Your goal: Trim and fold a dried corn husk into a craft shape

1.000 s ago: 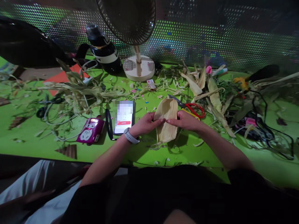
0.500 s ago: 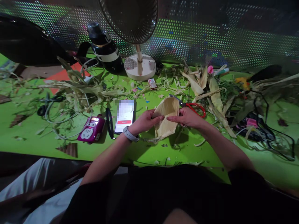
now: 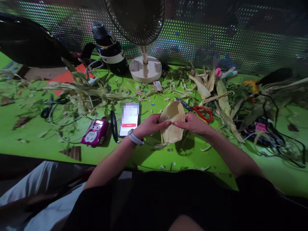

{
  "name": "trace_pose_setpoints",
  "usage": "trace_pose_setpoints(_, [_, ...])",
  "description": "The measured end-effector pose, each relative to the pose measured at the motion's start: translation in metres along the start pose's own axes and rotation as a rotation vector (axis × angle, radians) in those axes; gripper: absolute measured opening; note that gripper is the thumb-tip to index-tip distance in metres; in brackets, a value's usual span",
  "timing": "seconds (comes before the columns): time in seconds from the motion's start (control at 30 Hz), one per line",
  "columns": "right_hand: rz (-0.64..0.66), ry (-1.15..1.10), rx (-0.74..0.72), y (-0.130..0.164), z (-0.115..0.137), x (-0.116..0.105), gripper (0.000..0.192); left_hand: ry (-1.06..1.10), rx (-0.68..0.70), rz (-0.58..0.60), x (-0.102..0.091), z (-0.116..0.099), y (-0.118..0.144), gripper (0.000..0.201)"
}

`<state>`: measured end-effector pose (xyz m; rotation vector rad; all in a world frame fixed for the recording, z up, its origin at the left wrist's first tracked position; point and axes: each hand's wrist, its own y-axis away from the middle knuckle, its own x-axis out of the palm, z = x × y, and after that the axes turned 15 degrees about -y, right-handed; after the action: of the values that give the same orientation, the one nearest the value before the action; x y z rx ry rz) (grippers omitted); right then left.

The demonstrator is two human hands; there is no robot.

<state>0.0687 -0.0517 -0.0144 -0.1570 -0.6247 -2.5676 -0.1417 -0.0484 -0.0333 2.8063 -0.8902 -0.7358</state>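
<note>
Both hands, left hand [image 3: 149, 125] and right hand [image 3: 192, 123], pinch a pale, ribbed, probably dry corn husk [image 3: 172, 123] over the green surface [image 3: 48, 144]; red-handled scissors [image 3: 201, 112] lie just beyond.

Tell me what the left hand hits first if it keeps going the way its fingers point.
Likely the right hand: the left hand points right across the corn husk both hold, fingertips nearly meeting, though depth is unclear.

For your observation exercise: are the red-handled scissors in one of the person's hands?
No, the red-handled scissors lie on the green table beyond the right hand, which grips the corn husk.
</note>
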Motion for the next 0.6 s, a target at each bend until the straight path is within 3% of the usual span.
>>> trace_pose_setpoints(0.6, [0.013, 0.104, -0.026, -0.0016, -0.0021, -0.0017, 0.037, -0.079, 0.065, 0.036, -0.0008, 0.0030, -0.0002, 0.032])
